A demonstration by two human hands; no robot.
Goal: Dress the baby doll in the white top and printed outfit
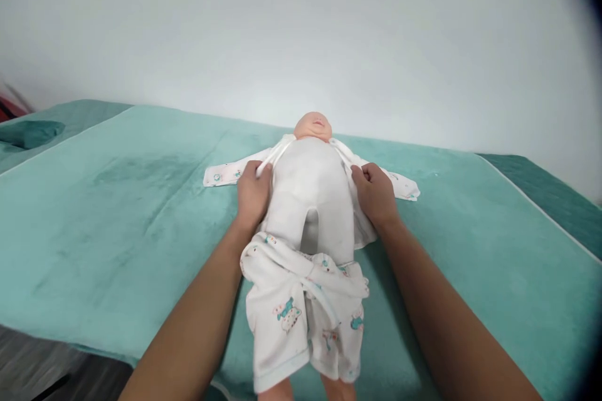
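A baby doll [310, 188] lies on its back on a teal covered bed [117, 213], head towards the wall. Under it an open white printed shirt [395, 185] is spread, sleeves out to both sides. White printed trousers [301, 319] are pulled down around its legs. My left hand [253, 191] is closed on the shirt's left front edge beside the doll's torso. My right hand [375, 194] is closed on the shirt's right front edge at the other side of the torso.
A white wall [301, 44] runs behind the bed. A dark teal pillow [31, 133] lies at the far left on a neighbouring covered surface. A darker teal surface [545, 191] adjoins on the right. The bed's near edge drops to a dark floor [42, 369] at lower left.
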